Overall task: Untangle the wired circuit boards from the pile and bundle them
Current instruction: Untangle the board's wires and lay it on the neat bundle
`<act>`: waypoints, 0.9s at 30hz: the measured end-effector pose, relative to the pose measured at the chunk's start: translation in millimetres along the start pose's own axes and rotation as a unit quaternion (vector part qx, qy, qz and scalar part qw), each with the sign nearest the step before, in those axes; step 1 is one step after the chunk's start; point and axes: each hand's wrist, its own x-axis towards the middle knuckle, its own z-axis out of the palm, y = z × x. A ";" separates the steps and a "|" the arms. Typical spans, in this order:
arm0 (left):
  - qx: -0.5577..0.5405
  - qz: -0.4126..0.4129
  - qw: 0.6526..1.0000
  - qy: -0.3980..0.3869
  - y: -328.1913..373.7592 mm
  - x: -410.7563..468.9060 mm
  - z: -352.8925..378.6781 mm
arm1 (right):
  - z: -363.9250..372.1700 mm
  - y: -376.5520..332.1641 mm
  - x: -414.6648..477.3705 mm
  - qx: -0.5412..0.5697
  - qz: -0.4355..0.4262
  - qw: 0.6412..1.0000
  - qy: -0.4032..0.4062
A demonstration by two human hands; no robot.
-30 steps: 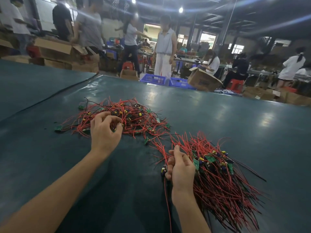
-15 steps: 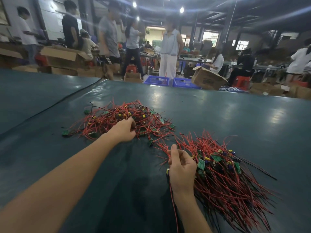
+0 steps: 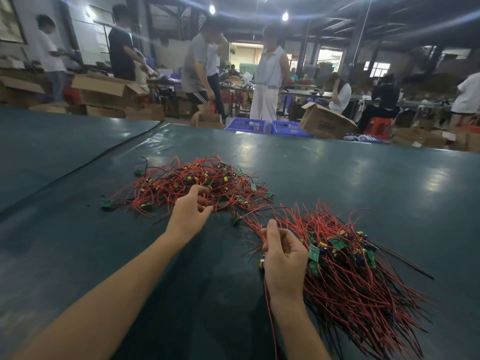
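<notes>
A tangled pile [image 3: 181, 185] of small green circuit boards with red and black wires lies on the dark green table [image 3: 337, 178]. My left hand [image 3: 189, 211] reaches into the pile's near edge, its fingertips pinching a wire there. To the right lies a bundle [image 3: 358, 276] of boards with their wires roughly aligned. My right hand [image 3: 283, 255] grips that bundle at its left end, fingers curled, thumb raised. A red wire hangs from it toward me.
The table's far edge runs across the view. Behind it stand two blue crates [image 3: 270, 127], open cardboard boxes [image 3: 324, 123] and several people, standing or seated. A seam [image 3: 104, 157] in the table cover runs diagonally at left.
My left hand has stretched farther into the tangled pile and now pinches a wire. My right hand has stayed on the bundle. The camera has tilted slightly.
</notes>
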 end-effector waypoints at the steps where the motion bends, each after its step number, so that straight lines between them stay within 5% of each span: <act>1: -0.022 0.030 0.999 0.025 4.6 -7.3 -0.3 | 0.1 -0.1 0.0 -0.001 -0.001 1.000 0.000; 5: -0.059 0.144 0.985 0.075 27.3 -33.8 -4.6 | 0.4 1.4 -1.5 -0.004 0.006 1.000 -0.011; 8: -0.210 0.079 0.973 0.046 43.0 -52.3 -5.0 | 1.0 4.1 -1.0 -0.023 0.002 0.999 -0.026; 12: -0.531 -0.146 0.834 0.023 53.5 -72.0 -2.3 | 3.8 9.8 -3.6 -0.078 0.002 0.994 -0.079; 16: -0.652 -0.238 0.720 -0.016 51.8 -79.6 -8.1 | 5.5 14.8 -10.4 -0.118 0.001 0.986 -0.120; 23: -0.661 -0.227 0.710 -0.090 58.2 -83.8 -11.5 | 3.5 7.7 -11.3 -0.089 0.037 0.989 -0.113; 27: -0.583 -0.178 0.789 -0.078 63.9 -85.6 -14.6 | 3.2 2.4 -13.2 -0.082 0.022 0.989 -0.119</act>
